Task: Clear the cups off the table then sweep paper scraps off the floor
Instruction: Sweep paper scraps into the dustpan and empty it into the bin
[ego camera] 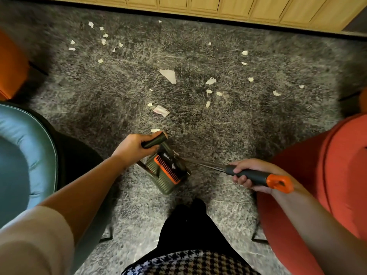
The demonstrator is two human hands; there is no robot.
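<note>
A houndstooth-patterned garment [190, 262] and a black-clad leg [186, 225] fill the nearest edge of the view. The person stands between a teal cushioned chair [23, 147] on the left and a coral-red rounded chair [327, 165] on the right.

The left hand [133, 145], at the end of an arm in a beige sleeve [29, 245], is wrapped around the dark cylindrical handle [155, 141] of an olive-green ribbed dustpan with an orange comb strip [168, 181]. The dustpan hangs low over the grey shaggy rug [198, 126]; whether it touches the pile I cannot tell.

The right hand [248, 171] is clamped around the black grip of a broom handle with an orange hanging cap [260, 176]. The handle's metal shaft runs leftward to the dustpan, and the brush end is hidden there.

Just beyond the left hand's knuckles lies one small white paper scrap [155, 130]. Farther out, the torn white paper scraps [168, 75] are scattered across the rug: a pink-tinged piece near the middle, a large triangular one behind it (the biggest of the lot), a cluster to the right, and another cluster at the far left.

Part of an orange chair [10, 66] sits at the far left edge. Light wooden cabinet fronts [198, 4] run along the rug's far side.
</note>
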